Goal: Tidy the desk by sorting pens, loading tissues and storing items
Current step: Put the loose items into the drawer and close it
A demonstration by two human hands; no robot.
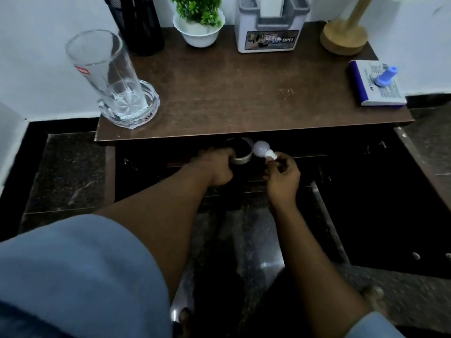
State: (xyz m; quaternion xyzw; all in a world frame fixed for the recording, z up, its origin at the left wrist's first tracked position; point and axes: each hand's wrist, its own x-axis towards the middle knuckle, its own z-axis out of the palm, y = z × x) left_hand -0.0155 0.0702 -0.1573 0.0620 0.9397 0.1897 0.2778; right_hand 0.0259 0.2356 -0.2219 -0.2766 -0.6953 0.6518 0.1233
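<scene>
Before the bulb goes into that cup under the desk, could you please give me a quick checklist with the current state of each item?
1. Light bulb held at its base by right hand: ok.
2. Left hand gripping the cup: ok.
3. Bulb lined up over the cup's mouth: not ok, it is beside the rim.
4. Cup empty inside: cannot tell, too dark.
5. Shelf under the desk free: cannot tell.

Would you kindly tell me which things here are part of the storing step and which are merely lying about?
In use: left hand on tape roll; right hand holding light bulb.

Lying about: glass, potted plant, white organiser, wooden stand, blue-edged box.
</scene>
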